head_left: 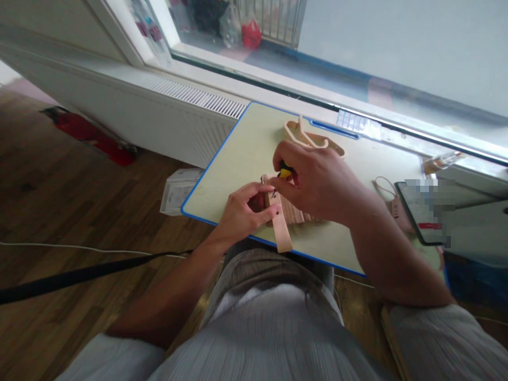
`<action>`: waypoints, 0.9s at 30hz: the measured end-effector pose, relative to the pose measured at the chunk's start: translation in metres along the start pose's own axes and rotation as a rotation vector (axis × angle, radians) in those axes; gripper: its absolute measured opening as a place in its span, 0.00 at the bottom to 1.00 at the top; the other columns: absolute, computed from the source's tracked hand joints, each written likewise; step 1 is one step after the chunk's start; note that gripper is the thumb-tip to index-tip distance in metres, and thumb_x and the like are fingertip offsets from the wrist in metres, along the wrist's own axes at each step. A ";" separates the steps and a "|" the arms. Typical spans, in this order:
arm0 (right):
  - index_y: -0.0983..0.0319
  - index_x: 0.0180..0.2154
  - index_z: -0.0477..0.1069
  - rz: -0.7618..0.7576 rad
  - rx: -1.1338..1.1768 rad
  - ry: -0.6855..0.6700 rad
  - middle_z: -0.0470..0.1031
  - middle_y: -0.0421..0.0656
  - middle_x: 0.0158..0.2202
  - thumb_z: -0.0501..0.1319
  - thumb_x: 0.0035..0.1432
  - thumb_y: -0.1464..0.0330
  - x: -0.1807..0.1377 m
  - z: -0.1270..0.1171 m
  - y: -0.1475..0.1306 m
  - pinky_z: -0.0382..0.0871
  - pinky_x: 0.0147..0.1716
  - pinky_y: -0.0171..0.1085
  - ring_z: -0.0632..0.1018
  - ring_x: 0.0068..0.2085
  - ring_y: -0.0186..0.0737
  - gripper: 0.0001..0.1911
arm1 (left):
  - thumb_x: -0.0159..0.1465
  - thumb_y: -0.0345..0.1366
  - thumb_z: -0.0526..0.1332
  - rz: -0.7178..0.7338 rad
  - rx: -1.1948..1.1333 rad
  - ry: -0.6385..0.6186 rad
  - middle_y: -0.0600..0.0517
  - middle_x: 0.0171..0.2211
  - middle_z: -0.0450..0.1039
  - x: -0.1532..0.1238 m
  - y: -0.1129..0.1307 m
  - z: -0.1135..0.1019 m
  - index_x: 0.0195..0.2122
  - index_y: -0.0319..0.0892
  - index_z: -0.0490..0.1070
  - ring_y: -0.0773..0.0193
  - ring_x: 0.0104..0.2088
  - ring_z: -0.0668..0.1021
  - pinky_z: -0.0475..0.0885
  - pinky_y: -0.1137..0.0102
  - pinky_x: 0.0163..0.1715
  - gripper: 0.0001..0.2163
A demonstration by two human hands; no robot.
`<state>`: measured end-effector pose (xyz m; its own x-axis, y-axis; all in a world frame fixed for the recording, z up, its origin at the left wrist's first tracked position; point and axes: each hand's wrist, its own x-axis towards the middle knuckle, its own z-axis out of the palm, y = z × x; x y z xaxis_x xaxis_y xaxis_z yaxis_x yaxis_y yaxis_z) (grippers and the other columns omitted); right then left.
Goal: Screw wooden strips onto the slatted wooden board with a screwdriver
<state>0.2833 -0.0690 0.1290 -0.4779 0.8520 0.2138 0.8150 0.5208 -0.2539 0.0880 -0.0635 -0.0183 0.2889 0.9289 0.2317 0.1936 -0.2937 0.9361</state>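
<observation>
Firmly, left hand (243,212) pinches the wooden strip (282,235); right hand (317,182) above grips yellow-handled tool (284,172).

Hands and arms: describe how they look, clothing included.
The left hand and the right hand are bare, with no gloves, rings or watch visible. Nothing is worn below the elbows. Short sleeves of pale grey, finely ribbed cloth begin there. The right sleeve shows plainest; the left sleeve sits at the picture's lower edge.

No readable text anywhere. Dark tablet (420,217), right side of the table (238,153): blurred screen patch and red bar, illegible. White packet (178,193) on the floor, left: print too small.
</observation>
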 end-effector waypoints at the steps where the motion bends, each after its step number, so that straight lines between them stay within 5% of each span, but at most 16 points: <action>1: 0.61 0.49 0.75 0.003 -0.008 -0.001 0.81 0.46 0.39 0.60 0.68 0.67 0.000 0.001 -0.001 0.57 0.37 0.43 0.74 0.37 0.44 0.11 | 0.61 0.39 0.75 -0.005 -0.012 -0.005 0.54 0.35 0.77 0.000 0.001 0.000 0.47 0.43 0.81 0.69 0.29 0.72 0.70 0.73 0.30 0.14; 17: 0.63 0.52 0.74 0.002 0.104 -0.061 0.81 0.47 0.42 0.59 0.63 0.74 -0.003 -0.007 -0.004 0.58 0.38 0.42 0.74 0.39 0.43 0.16 | 0.58 0.39 0.74 -0.032 -0.001 -0.009 0.58 0.29 0.71 0.002 0.006 -0.001 0.44 0.42 0.79 0.69 0.28 0.70 0.67 0.74 0.28 0.15; 27: 0.59 0.50 0.75 -0.007 0.065 -0.016 0.82 0.46 0.40 0.61 0.66 0.69 -0.003 -0.003 0.002 0.63 0.40 0.43 0.78 0.41 0.48 0.12 | 0.59 0.36 0.73 -0.017 -0.044 -0.007 0.57 0.31 0.74 0.000 0.006 0.001 0.43 0.41 0.77 0.71 0.28 0.70 0.68 0.74 0.29 0.13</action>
<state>0.2880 -0.0707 0.1309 -0.4891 0.8488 0.2007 0.7889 0.5287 -0.3132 0.0901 -0.0651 -0.0129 0.2927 0.9320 0.2140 0.1574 -0.2677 0.9505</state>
